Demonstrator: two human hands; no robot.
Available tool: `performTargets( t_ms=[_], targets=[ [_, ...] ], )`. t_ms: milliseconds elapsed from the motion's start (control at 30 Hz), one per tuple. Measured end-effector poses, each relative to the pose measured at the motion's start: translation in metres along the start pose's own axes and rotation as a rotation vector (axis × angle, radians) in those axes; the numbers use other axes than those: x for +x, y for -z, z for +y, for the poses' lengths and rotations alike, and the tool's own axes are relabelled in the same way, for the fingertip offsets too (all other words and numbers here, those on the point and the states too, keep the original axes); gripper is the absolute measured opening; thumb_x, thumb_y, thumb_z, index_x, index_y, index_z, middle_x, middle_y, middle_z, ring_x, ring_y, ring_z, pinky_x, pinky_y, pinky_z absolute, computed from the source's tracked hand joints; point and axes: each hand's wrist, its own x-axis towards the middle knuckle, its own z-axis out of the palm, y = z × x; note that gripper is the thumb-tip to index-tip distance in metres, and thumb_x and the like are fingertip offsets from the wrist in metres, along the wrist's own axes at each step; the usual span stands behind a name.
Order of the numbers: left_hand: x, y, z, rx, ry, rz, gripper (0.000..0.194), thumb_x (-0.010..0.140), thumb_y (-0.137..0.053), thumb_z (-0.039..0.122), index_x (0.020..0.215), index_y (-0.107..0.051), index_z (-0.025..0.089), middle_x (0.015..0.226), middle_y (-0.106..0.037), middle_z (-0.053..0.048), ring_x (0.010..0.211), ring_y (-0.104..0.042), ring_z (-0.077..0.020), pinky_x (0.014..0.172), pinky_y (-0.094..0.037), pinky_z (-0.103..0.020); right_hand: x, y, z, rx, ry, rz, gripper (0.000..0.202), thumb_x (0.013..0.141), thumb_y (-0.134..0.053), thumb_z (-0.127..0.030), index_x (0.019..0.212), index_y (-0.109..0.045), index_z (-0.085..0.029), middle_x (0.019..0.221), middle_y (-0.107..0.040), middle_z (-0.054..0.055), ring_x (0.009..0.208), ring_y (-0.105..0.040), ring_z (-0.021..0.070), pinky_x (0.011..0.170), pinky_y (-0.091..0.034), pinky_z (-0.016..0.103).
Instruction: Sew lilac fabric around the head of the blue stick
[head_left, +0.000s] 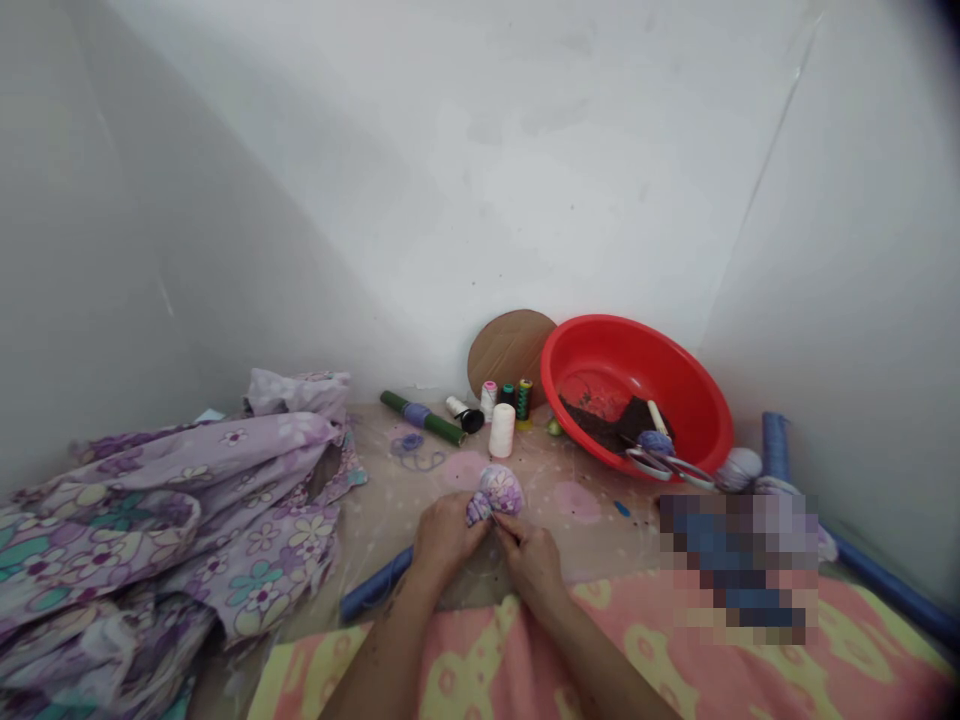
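A small stuffed ball of purple floral fabric (501, 488), with a gathered tail at its lower left, sits in front of me at the middle. My left hand (448, 535) is closed around the gathered part of the ball. Close beside it, my right hand (531, 558) pinches at the ball's lower edge; something thin shows at its fingertips, too small to name. Below my left wrist lies a dark blue tube (379, 585), partly hidden by the arm. A white thread spool (502, 430) stands just beyond the ball.
A tilted red basin (637, 345) at the right holds dark cloth, with scissors (667, 463) at its rim. Purple floral cloth (262, 540) is heaped left. A green stick wound with purple yarn (422, 417), several spools and a cardboard disc (510, 345) lie along the wall. Pink-yellow cloth (465, 665) lies nearest.
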Motion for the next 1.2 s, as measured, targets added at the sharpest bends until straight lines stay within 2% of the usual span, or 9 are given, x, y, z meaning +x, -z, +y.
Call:
performTargets(
  t_ms=[467, 633, 867, 1200],
  targets=[
    [0.000, 0.003, 0.004, 0.004, 0.041, -0.028, 0.032, 0.075, -0.045, 0.041, 0.097, -0.058, 0.022, 0.094, -0.062, -0.006, 0.090, -0.054, -0.0192, 0.075, -0.035, -0.025, -0.001, 0.007, -0.011, -0.175, 0.015, 0.005, 0.032, 0.077, -0.042, -0.019, 0.098, -0.064, -0.026, 0.091, -0.067, 0.004, 0.082, -0.062, 0.0201, 0.070, -0.047, 0.029],
    [0.000, 0.001, 0.002, 0.011, 0.020, -0.009, 0.031, 0.075, -0.044, 0.042, 0.095, -0.058, 0.023, 0.092, -0.062, -0.005, 0.087, -0.055, -0.0195, 0.071, -0.036, -0.025, -0.002, 0.008, -0.015, -0.232, 0.032, -0.003, 0.033, 0.077, -0.040, -0.019, 0.099, -0.063, -0.027, 0.091, -0.067, 0.003, 0.081, -0.063, 0.0195, 0.069, -0.046, 0.027],
    [0.000, 0.001, 0.001, 0.005, 0.002, 0.007, 0.030, 0.076, -0.043, 0.043, 0.094, -0.058, 0.023, 0.092, -0.062, -0.004, 0.086, -0.054, -0.0181, 0.071, -0.035, -0.024, -0.003, 0.008, -0.016, -0.235, 0.022, -0.028, 0.035, 0.078, -0.038, -0.019, 0.102, -0.062, -0.026, 0.093, -0.067, 0.004, 0.084, -0.062, 0.0196, 0.071, -0.045, 0.028],
    [-0.001, 0.009, 0.009, -0.007, 0.037, -0.058, 0.030, 0.076, -0.042, 0.040, 0.095, -0.058, 0.023, 0.096, -0.061, -0.005, 0.089, -0.053, -0.0180, 0.073, -0.034, -0.024, -0.004, 0.006, -0.016, -0.191, 0.030, 0.003, 0.034, 0.078, -0.038, -0.020, 0.100, -0.063, -0.024, 0.093, -0.066, 0.003, 0.085, -0.061, 0.0188, 0.075, -0.044, 0.028]
  ],
)
